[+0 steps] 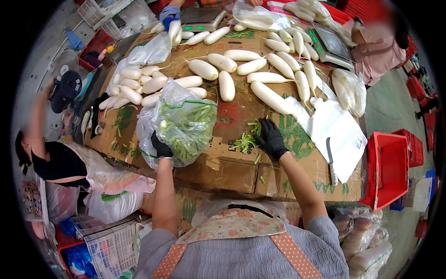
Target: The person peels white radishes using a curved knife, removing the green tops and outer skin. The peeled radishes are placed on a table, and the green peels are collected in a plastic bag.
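Observation:
My left hand [161, 147], in a black glove, grips the near edge of a clear plastic bag [153, 122]. Chopped green stalks [182, 128] fill the bag, which has a green stripe near its top. My right hand [272, 139], also black-gloved, rests low on the cardboard with thumb and fingers apart, touching loose green trimmings [245, 142]. To its right lies a knife [331, 162] with a dark blade and pale handle, partly over white plastic bags [344, 139]. Beyond both hands, many white radishes [226, 86] are spread over the cardboard-covered table [232, 160].
Digital scales [332, 42] stand at the far right and far middle. Bagged radishes [349, 90] lie at the right edge. A red crate [386, 169] is beside the table. A person [60, 162] is at the left, another [378, 51] at the far right, and a blue-gloved hand [171, 22] holds radishes opposite.

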The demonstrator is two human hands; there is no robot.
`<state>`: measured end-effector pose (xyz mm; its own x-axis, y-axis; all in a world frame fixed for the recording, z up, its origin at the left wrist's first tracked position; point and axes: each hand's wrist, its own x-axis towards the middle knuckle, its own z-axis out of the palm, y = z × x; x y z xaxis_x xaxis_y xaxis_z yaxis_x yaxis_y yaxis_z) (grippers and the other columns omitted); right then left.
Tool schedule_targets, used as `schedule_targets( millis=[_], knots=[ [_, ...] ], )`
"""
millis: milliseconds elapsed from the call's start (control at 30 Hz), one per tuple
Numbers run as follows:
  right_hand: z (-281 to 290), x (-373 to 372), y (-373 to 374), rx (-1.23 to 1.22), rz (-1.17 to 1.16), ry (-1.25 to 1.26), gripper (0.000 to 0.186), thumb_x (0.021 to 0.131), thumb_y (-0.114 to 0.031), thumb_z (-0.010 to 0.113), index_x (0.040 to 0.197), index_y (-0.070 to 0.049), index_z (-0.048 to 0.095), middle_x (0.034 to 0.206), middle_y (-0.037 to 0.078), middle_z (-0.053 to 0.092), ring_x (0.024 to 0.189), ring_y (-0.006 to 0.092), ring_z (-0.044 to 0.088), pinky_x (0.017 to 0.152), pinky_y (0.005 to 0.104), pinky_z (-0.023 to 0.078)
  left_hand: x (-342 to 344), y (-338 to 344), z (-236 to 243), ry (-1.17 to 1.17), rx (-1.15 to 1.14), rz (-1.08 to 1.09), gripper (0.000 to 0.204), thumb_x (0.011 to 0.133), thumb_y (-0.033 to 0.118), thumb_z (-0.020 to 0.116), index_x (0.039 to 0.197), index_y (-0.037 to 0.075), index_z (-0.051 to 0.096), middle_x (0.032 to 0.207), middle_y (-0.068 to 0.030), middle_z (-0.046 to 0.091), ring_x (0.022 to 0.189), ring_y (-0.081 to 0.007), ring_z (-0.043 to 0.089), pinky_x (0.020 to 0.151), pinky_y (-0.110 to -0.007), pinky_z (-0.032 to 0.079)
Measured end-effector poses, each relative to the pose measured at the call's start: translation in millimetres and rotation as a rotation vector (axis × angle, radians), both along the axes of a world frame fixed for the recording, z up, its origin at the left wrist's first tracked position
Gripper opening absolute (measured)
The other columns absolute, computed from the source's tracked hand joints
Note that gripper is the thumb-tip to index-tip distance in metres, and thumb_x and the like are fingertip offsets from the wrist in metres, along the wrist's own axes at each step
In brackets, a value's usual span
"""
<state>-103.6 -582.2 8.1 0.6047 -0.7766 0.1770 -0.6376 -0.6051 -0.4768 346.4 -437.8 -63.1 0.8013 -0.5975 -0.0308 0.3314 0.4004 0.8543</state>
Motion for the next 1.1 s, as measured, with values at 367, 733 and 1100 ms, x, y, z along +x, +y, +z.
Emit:
schedule_targets(
  millis=[367, 733, 1100],
  knots=[
    [19.2, 37.4, 8.7, -0.044, 0.625, -0.072, 0.053, 0.079, -0.039, 0.053, 0.122, -0.008, 0.043, 0.124, 0.018, 0.04, 0.114, 0.0353, 0.035, 0.097, 0.0432, 0.027, -44.6, -5.5, 39.3, -0.68, 0.368, 0.355, 0.024, 0.086, 0.016, 0.04, 0.1, 0.002, 0.053, 0.091, -0.0102, 0.05, 0.097, -0.0222, 0.045, 0.086, -0.034, 0.036],
    [36.0, -2.2, 123.3, -0.136, 0.279, 0.085, 0.069, 0.069, -0.044, 0.062, 0.125, -0.014, 0.038, 0.129, 0.015, 0.033, 0.115, 0.0354, 0.034, 0.092, 0.0526, 0.025, -60.6, 6.9, 99.9, -0.976, 0.632, 0.519, 0.015, 0.081, 0.012, 0.046, 0.089, 0.003, 0.056, 0.094, -0.0132, 0.052, 0.096, -0.0281, 0.045, 0.08, -0.037, 0.037],
    [27.9, 73.2, 23.6, 0.319, -0.239, -0.496, 0.021, 0.078, -0.018, 0.059, 0.091, -0.002, 0.059, 0.07, 0.014, 0.06, 0.064, 0.0231, 0.058, 0.056, 0.0322, 0.044, -15.5, 32.6, -2.0, -0.863, 0.891, 0.542, 0.029, 0.087, 0.024, 0.035, 0.111, 0.016, 0.049, 0.122, -0.0031, 0.043, 0.117, -0.0236, 0.033, 0.097, -0.048, 0.014]
  ],
)
